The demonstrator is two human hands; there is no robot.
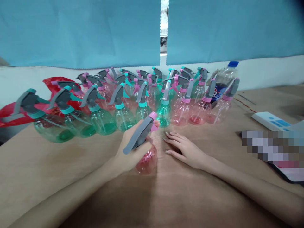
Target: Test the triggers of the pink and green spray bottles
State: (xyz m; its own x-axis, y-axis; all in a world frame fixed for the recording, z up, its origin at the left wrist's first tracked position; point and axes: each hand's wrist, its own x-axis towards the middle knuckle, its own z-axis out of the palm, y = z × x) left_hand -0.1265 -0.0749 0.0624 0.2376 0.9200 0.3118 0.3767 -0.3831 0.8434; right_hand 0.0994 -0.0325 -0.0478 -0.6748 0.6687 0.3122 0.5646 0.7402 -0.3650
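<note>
A pink spray bottle [147, 160] with a grey and pink trigger head stands on the table near the middle. Wrapped around its neck is my left hand [131, 141], whose fingers are partly hidden behind the spray head. My right hand [184, 147] rests flat on the tabletop to the right, fingers spread, holding nothing. Just beyond both hands is a front row of spray bottles, among them a green one [163, 115] and a pink one [180, 112], all with grey trigger heads.
Several more spray bottles crowd behind the front row. A red plastic bag [17, 110] lies at the left, and a blue-capped drink bottle [222, 79] stands at the back right. On the right are a white device with blue buttons [273, 120] and a blurred-out flat item [275, 152].
</note>
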